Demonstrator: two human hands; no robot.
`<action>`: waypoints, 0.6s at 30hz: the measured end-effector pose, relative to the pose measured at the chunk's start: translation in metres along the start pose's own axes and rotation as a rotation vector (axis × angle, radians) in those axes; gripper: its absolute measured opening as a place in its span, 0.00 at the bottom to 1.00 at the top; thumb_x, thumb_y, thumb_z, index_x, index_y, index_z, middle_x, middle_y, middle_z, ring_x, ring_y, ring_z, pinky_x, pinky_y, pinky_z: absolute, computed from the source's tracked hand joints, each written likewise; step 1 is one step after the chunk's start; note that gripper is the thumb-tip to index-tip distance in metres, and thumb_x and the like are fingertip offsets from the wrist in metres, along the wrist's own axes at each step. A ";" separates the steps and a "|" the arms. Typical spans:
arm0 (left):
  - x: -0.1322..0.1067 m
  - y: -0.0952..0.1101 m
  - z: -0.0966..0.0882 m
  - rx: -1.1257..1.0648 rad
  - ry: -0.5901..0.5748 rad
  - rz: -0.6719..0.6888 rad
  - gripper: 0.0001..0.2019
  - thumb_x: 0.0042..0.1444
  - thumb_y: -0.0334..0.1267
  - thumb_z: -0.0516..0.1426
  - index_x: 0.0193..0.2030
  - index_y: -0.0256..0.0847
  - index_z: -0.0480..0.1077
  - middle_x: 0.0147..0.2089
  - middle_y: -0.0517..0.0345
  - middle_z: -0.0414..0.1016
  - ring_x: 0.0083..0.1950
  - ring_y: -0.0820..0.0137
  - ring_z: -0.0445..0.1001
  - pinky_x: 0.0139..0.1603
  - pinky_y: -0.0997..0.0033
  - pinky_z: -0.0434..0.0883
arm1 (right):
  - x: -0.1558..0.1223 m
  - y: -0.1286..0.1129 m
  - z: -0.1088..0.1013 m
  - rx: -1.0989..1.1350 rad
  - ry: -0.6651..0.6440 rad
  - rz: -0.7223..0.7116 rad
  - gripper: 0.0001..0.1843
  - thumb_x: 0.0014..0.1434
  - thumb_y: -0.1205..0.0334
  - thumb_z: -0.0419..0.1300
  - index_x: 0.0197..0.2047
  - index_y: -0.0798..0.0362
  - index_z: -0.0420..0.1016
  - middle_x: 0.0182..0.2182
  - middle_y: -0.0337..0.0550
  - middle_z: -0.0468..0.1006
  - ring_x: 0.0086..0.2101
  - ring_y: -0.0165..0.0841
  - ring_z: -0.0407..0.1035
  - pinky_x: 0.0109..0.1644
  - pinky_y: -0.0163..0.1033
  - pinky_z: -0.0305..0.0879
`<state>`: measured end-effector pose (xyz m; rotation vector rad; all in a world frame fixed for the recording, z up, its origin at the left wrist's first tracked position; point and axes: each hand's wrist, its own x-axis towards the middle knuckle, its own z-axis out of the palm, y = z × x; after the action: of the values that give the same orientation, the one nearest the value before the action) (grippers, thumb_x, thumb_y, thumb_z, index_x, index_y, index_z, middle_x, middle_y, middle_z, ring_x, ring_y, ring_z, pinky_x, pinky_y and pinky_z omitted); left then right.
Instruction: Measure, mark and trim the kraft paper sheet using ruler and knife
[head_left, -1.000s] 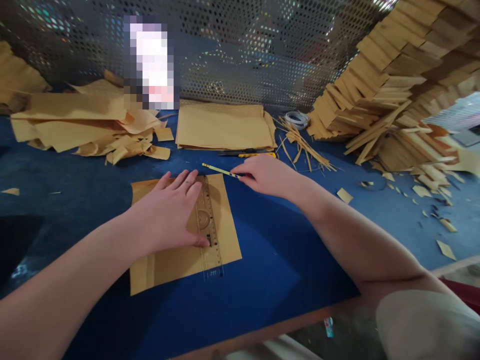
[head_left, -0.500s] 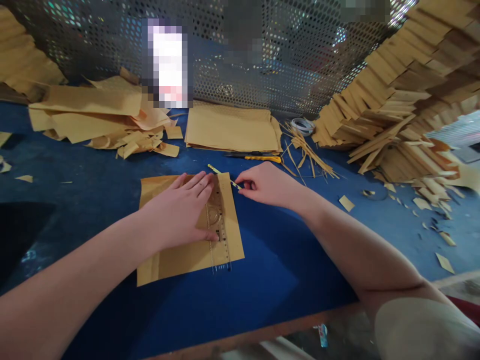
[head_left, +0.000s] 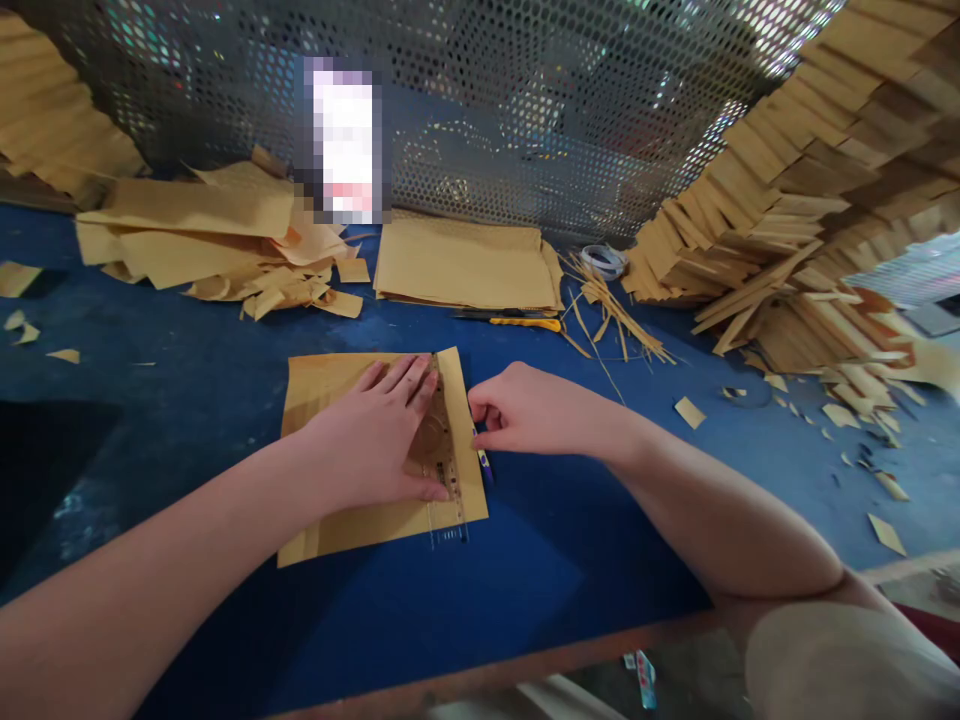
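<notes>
My left hand point(head_left: 375, 435) lies spread on a sheet of brown paper point(head_left: 330, 530), over a clear plastic ruler point(head_left: 448, 515). The ruler runs lengthwise near the sheet's right side, its near end sticking out past the bottom edge. Beside the right edge of the paper, my right hand point(head_left: 517, 408) is closed in a pinch on a slim patterned pencil point(head_left: 484, 461). Only the pencil's lower part, with a dark purple end, shows below my fingers; the rest is hidden.
Behind the sheet lie a yellow box cutter point(head_left: 525, 322) and a stack of brown paper point(head_left: 465, 262). Paper scraps point(head_left: 277, 285) are at left, thin strips point(head_left: 619, 310) and a tape roll point(head_left: 604, 262) at right. Tall piles of folded paper point(head_left: 750, 220) flank a perforated metal screen point(head_left: 465, 150).
My right hand has moved down along the paper's right edge. The pencil has swung from slanting across the top right corner to pointing downward. My left hand still presses the ruler.
</notes>
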<state>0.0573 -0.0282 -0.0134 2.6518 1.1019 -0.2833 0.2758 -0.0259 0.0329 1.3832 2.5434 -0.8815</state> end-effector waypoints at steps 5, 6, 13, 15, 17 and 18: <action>0.002 -0.001 0.003 0.005 0.019 0.026 0.67 0.49 0.78 0.54 0.78 0.23 0.37 0.80 0.33 0.30 0.81 0.44 0.34 0.79 0.45 0.40 | 0.006 0.021 -0.005 0.030 -0.019 -0.074 0.10 0.53 0.63 0.74 0.33 0.53 0.76 0.29 0.36 0.79 0.32 0.32 0.73 0.35 0.35 0.59; 0.002 -0.001 0.003 -0.001 0.024 0.036 0.67 0.49 0.78 0.54 0.78 0.24 0.37 0.80 0.34 0.30 0.82 0.44 0.34 0.79 0.46 0.40 | 0.009 0.028 -0.005 0.002 0.048 -0.076 0.14 0.50 0.61 0.76 0.36 0.54 0.76 0.32 0.39 0.80 0.34 0.34 0.73 0.38 0.36 0.61; 0.004 0.000 0.007 -0.002 0.047 0.038 0.67 0.50 0.81 0.49 0.78 0.23 0.37 0.80 0.33 0.30 0.81 0.43 0.33 0.79 0.43 0.38 | 0.026 0.060 0.004 -0.010 0.306 -0.201 0.50 0.41 0.51 0.81 0.64 0.52 0.67 0.63 0.56 0.72 0.62 0.49 0.66 0.67 0.53 0.61; 0.005 0.001 0.006 -0.009 0.047 0.038 0.67 0.49 0.81 0.50 0.78 0.23 0.38 0.80 0.32 0.31 0.81 0.43 0.34 0.79 0.43 0.39 | 0.026 0.059 0.006 0.002 0.302 -0.192 0.51 0.41 0.53 0.80 0.66 0.51 0.67 0.64 0.56 0.71 0.63 0.50 0.66 0.67 0.55 0.60; 0.005 0.001 0.006 -0.007 0.038 0.036 0.67 0.49 0.81 0.50 0.78 0.23 0.37 0.80 0.33 0.31 0.81 0.42 0.34 0.79 0.43 0.39 | 0.025 0.055 0.006 0.009 0.305 -0.179 0.50 0.42 0.53 0.80 0.66 0.51 0.67 0.63 0.56 0.72 0.62 0.50 0.68 0.67 0.56 0.62; 0.006 0.001 0.006 -0.005 0.034 0.035 0.67 0.49 0.81 0.50 0.78 0.24 0.37 0.81 0.33 0.31 0.81 0.42 0.33 0.79 0.43 0.39 | 0.024 0.053 0.006 0.008 0.308 -0.176 0.50 0.42 0.54 0.80 0.65 0.52 0.67 0.62 0.56 0.73 0.61 0.50 0.68 0.66 0.56 0.63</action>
<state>0.0612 -0.0270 -0.0209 2.6780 1.0634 -0.2291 0.3035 0.0107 -0.0041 1.4107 2.9322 -0.7549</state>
